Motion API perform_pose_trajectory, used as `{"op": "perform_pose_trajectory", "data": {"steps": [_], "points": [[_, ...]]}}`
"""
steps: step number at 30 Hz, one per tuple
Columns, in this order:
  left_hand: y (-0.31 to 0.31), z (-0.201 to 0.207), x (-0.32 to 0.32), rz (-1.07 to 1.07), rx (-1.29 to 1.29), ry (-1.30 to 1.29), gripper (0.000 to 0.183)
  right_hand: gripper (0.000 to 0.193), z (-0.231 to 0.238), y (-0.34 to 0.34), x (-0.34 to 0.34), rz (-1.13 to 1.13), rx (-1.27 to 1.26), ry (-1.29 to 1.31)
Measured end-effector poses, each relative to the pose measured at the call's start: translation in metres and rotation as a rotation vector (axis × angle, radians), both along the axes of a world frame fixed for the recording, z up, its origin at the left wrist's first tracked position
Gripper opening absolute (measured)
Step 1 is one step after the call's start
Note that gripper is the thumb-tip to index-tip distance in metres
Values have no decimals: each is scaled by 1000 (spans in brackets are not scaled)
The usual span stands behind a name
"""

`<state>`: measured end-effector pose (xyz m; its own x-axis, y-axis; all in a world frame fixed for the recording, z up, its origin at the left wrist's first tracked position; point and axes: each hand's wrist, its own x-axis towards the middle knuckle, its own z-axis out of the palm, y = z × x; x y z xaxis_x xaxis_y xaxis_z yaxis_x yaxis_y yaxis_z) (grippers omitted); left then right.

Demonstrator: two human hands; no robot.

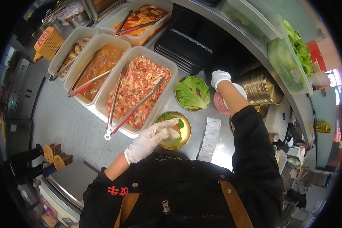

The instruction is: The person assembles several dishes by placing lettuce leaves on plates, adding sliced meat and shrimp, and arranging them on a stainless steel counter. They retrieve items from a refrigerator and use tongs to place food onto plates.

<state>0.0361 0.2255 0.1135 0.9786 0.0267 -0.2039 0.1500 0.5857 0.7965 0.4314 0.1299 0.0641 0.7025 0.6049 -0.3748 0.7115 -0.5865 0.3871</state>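
On my feed, the meat tub (157, 58) is biggest, heaped with sliced raw meat. Well to its right, I see a clear bin (288, 83) of lettuce. Just left of the meat tub, a second tub (102, 39) holds orange sauced meat; farther left, a narrow tub (83, 30) holds brownish pieces. The left hand (152, 135), by the meat tub's near end, half-curls over meat and leaves in a gold dish (186, 135); I can't tell whether it grips. The right hand (220, 77), right of the meat tub, is curled, its contents hidden.
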Motion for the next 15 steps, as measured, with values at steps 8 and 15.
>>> {"op": "perform_pose_trajectory", "data": {"steps": [8,15], "points": [[33,27,29,-61,75,7,55,19,25,-8,2,-225,411,-176],[43,45,66,-129,-155,3,66,5,149,-75,-95,34,767,-145]]}}
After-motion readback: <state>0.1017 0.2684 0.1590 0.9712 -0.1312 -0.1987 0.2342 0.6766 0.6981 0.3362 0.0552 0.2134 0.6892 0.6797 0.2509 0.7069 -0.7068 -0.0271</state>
